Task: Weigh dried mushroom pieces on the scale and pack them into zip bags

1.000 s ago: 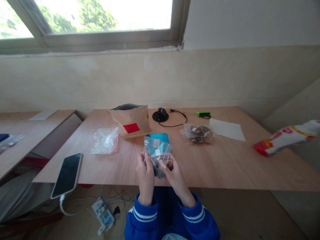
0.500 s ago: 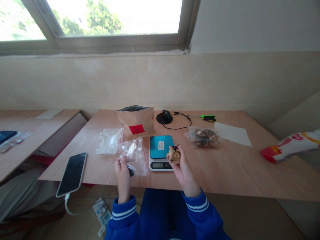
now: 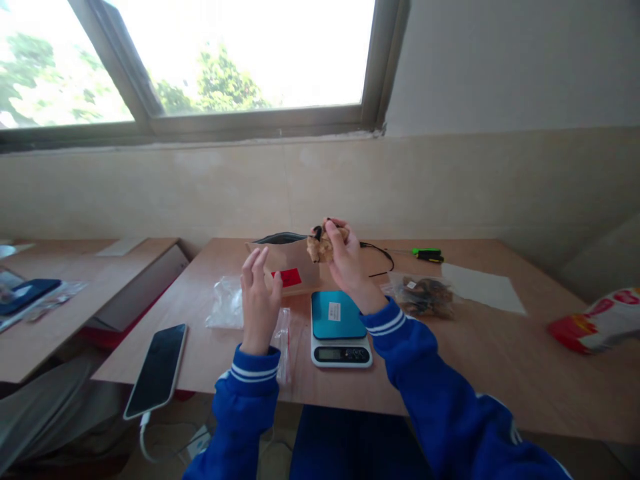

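My right hand (image 3: 349, 267) is raised above the kitchen scale, its fingers closed around tan, wrinkled pieces with dark bits that look like dried mushrooms (image 3: 319, 249). These pieces are in front of the brown paper pouch (image 3: 306, 275), which has a red label and stands with its top open. My left hand (image 3: 261, 300) hovers at the pouch's left side, fingers apart and nothing visible in them. Below, the scale (image 3: 339, 317) has a blue-green plate with a white sticker and nothing on it. A clear zip bag (image 3: 283, 347) lies beside the scale, partly hidden by my left hand and sleeve.
Another clear bag (image 3: 224, 307) lies at left, near a phone (image 3: 156, 370) on a cable overhanging the edge. Rightward are a bag of brown dried pieces (image 3: 425, 297), a screwdriver (image 3: 427, 255), a black cable (image 3: 383, 252), white paper (image 3: 483, 288) and a red-white package (image 3: 593, 327).
My right hand has lifted the dried pieces up and away from the scale, toward the pouch. My left hand has let go of the clear bag and risen, its fingers spreading. The view has tilted up.
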Demonstrator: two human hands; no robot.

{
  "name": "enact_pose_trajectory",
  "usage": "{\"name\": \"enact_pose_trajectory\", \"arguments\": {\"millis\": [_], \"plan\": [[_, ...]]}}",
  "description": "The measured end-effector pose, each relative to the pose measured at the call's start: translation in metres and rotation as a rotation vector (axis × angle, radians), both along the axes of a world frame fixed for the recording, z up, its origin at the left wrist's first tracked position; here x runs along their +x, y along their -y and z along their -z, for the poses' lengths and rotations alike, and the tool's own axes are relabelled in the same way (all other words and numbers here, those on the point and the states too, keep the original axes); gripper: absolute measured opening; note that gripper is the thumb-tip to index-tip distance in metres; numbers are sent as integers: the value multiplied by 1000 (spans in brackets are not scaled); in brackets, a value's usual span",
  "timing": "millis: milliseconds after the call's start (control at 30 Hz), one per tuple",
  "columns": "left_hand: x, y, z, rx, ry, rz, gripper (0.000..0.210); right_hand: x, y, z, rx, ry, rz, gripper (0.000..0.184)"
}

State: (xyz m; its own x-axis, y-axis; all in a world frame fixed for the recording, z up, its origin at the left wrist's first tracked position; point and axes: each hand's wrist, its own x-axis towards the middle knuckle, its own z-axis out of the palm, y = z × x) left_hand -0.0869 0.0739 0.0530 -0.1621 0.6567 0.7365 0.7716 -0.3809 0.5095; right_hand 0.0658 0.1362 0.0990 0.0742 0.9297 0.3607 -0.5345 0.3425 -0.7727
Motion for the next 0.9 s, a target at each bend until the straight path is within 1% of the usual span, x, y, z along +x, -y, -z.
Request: {"name": "enact_pose_trajectory", "arguments": {"millis": [67, 133, 200, 267, 367, 433, 533, 700, 833, 900], "plan": [[-1, -20, -9, 9, -94, 56, 50, -13, -24, -12, 151, 147, 29, 38], [-3, -33, -11, -21, -157, 93, 45, -23, -42, -19, 263, 303, 37, 35], [-6, -38, -8, -49, -173, 105, 35, -29, -54, -23, 350, 455, 9, 32], [-8, -37, -2, -43, -155, 83, 29, -34, -62, -22, 423, 598, -52, 29], [-8, -32, 8, 1, -119, 44, 27, -36, -69, -17, 532, 744, -125, 26], [-8, -30, 11, 14, -89, 54, 26, -36, -72, -14, 607, 816, -169, 24], [-8, -30, 11, 12, -46, 66, 22, -35, -76, -12, 674, 899, -242, 21], [-9, -31, 8, 0, -1, 64, 21, -29, -79, -12, 732, 920, -279, 21], [-10, -34, 9, -18, 38, 70, 22, -23, -77, -14, 773, 1004, -318, 27], [-9, -35, 9, -18, 42, 73, 24, -21, -76, -15, 797, 1039, -316, 24]]}}
